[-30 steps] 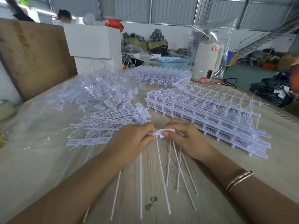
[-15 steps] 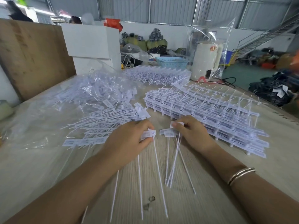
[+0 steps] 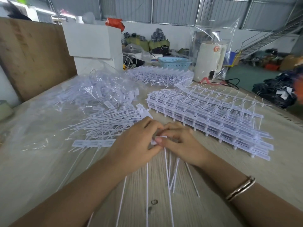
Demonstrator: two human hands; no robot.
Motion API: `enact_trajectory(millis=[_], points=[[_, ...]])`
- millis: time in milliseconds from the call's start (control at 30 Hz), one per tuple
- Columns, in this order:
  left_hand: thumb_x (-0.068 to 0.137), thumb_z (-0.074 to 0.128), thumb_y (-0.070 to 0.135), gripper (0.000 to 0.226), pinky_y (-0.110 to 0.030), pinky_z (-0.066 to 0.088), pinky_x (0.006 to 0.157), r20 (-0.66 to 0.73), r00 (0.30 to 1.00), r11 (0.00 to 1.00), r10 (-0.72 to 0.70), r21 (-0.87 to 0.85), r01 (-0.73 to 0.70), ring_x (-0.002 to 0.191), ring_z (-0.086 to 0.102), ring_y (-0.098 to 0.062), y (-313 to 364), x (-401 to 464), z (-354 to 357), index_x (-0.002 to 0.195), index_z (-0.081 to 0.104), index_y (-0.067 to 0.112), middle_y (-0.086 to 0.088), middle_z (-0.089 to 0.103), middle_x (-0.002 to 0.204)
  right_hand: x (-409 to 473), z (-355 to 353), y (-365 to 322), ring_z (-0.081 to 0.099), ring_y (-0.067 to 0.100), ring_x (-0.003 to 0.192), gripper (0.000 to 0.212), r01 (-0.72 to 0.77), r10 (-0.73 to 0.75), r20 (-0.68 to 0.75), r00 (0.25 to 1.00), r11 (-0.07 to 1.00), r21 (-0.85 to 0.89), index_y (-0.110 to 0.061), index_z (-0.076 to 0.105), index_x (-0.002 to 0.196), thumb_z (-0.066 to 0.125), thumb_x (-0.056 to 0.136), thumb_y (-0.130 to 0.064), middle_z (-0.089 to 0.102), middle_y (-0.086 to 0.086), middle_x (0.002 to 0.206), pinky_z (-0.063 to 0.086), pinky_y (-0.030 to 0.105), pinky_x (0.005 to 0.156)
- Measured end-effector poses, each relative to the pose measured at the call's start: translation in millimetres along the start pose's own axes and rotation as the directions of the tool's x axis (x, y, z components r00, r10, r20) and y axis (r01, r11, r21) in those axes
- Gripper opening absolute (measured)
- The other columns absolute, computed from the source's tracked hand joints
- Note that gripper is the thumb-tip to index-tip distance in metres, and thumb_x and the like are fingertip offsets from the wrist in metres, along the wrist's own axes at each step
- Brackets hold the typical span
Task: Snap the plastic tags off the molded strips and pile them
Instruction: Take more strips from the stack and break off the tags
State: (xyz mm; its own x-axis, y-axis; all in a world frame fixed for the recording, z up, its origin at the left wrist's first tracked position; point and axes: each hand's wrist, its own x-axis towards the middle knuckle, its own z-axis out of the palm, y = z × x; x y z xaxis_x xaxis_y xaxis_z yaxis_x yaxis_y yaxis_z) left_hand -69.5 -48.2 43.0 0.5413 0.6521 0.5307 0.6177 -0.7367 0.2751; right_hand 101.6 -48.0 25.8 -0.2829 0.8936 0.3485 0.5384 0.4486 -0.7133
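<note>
1. A person sat at a wooden table (image 3: 270, 174), and both bare forearms reached forward over it.
2. The left hand (image 3: 136, 145) and the right hand (image 3: 182, 145) met at the middle of the table, fingertips touching.
3. Between them sat a small white tag strip (image 3: 159, 139). The left hand's curled fingers gripped its left end, and the right hand's thumb and forefinger pinched its right end.
4. Thin white tails (image 3: 168, 174) hung from the strip toward the person, fanned across the table below the hands.
5. A bracelet (image 3: 241, 188) circled the right wrist.
6. A loose pile of tags (image 3: 105, 123) lay on the table just left of and beyond the hands, partly on clear plastic.
7. A neat stack of molded strips (image 3: 205, 118) lay on the table to the right of and beyond the hands, near but not touching them.
8. A clear bag of tags (image 3: 98, 94) sat farther back on the table, behind the loose pile.
9. More strips (image 3: 159, 76) lay at the far edge of the table, in front of a blue basket (image 3: 173, 62).
10. A white box (image 3: 93, 45) stood at the far left end of the table.
</note>
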Motion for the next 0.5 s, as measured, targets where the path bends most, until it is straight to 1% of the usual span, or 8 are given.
enact_trajectory(millis=[33, 67, 100, 167, 267, 333, 433, 500], points=[[0.083, 0.063, 0.035, 0.03, -0.035, 0.048, 0.073, 0.014, 1.0, 1.0, -0.006, -0.004, 0.006, 0.091, 0.057, -0.014, -1.2, -0.8, -1.0, 0.107, 0.056, 0.019, 0.006, 0.057, 0.102, 1.2, -2.5, 0.1, 0.053, 0.015, 0.099, 0.015, -0.009, 0.009, -0.008, 1.0, 0.997, 0.073, -0.012, 0.075, 0.083, 0.064, 0.087, -0.022, 0.064, 0.003, 0.094, 0.036, 0.034, 0.095], [0.083, 0.059, 0.04, 0.031, -0.034, 0.047, 0.074, 0.028, 0.999, 1.0, -0.02, -0.001, 0.02, 0.091, 0.056, -0.013, -2.9, -1.8, -2.3, 0.107, 0.054, 0.022, 0.009, 0.058, 0.102, 1.6, -5.9, 0.6, 0.054, 0.017, 0.095, 0.013, -0.024, 0.027, -0.023, 0.999, 0.99, 0.136, -0.012, 0.073, 0.079, 0.064, 0.087, -0.014, 0.063, 0.005, 0.09, 0.036, 0.035, 0.093], [0.082, 0.054, 0.043, 0.031, -0.033, 0.047, 0.073, 0.04, 0.999, 0.999, -0.035, 0.013, 0.034, 0.09, 0.056, -0.012, -5.1, -2.6, -3.8, 0.108, 0.053, 0.026, 0.012, 0.059, 0.101, 1.9, -9.9, 1.0, 0.054, 0.018, 0.091, 0.016, -0.038, 0.046, -0.04, 0.998, 0.981, 0.188, -0.016, 0.071, 0.074, 0.063, 0.086, -0.009, 0.061, 0.004, 0.085, 0.037, 0.037, 0.09], [0.079, 0.048, 0.039, 0.031, -0.033, 0.047, 0.07, 0.064, 0.997, 0.998, -0.049, 0.049, 0.046, 0.087, 0.057, -0.012, -8.9, -3.5, -6.5, 0.108, 0.05, 0.03, 0.013, 0.059, 0.101, 2.1, -16.2, 1.3, 0.055, 0.016, 0.084, 0.023, -0.042, 0.058, -0.057, 0.997, 0.971, 0.236, -0.02, 0.067, 0.071, 0.061, 0.086, -0.004, 0.06, 0.001, 0.081, 0.039, 0.032, 0.084], [0.083, 0.055, 0.03, 0.026, -0.034, 0.047, 0.07, 0.081, 0.996, 0.997, -0.045, 0.074, 0.039, 0.087, 0.056, -0.012, -8.9, -2.0, -5.9, 0.108, 0.05, 0.028, 0.012, 0.059, 0.102, 0.8, -18.1, 0.6, 0.055, 0.014, 0.084, 0.019, -0.051, 0.067, -0.066, 0.996, 0.972, 0.229, -0.015, 0.068, 0.073, 0.061, 0.086, -0.004, 0.06, 0.001, 0.082, 0.039, 0.029, 0.085], [0.086, 0.057, 0.028, 0.02, -0.036, 0.047, 0.07, 0.071, 0.995, 0.996, -0.068, 0.07, 0.063, 0.087, 0.055, -0.012, -8.2, -0.6, -5.2, 0.105, 0.052, 0.026, 0.011, 0.059, 0.101, -0.2, -16.9, -0.4, 0.055, 0.01, 0.083, 0.014, -0.03, 0.043, -0.062, 0.997, 0.981, 0.193, -0.01, 0.069, 0.074, 0.062, 0.086, -0.006, 0.061, 0.001, 0.081, 0.038, 0.023, 0.083], [0.088, 0.055, 0.033, 0.012, -0.035, 0.046, 0.064, 0.044, 0.996, 0.994, -0.084, 0.076, 0.08, 0.075, 0.056, -0.011, -11.1, 0.1, -5.4, 0.099, 0.054, 0.027, 0.012, 0.062, 0.092, -1.1, -14.6, -2.7, 0.055, 0.006, 0.079, 0.012, 0.039, -0.031, -0.069, 0.997, 0.992, 0.122, 0.001, 0.072, 0.079, 0.067, 0.083, -0.009, 0.064, 0.01, 0.083, 0.038, 0.014, 0.078], [0.09, 0.054, 0.037, 0.013, -0.03, 0.039, 0.058, 0.054, 0.995, 0.991, -0.081, 0.114, 0.074, 0.065, 0.051, -0.009, -14.2, -0.5, -5.0, 0.101, 0.055, 0.029, 0.015, 0.059, 0.08, -1.2, -14.5, -2.4, 0.055, 0.009, 0.076, 0.009, 0.082, -0.074, -0.066, 0.995, 0.988, 0.132, 0.002, 0.073, 0.084, 0.069, 0.081, -0.005, 0.063, 0.015, 0.083, 0.04, 0.015, 0.074]])
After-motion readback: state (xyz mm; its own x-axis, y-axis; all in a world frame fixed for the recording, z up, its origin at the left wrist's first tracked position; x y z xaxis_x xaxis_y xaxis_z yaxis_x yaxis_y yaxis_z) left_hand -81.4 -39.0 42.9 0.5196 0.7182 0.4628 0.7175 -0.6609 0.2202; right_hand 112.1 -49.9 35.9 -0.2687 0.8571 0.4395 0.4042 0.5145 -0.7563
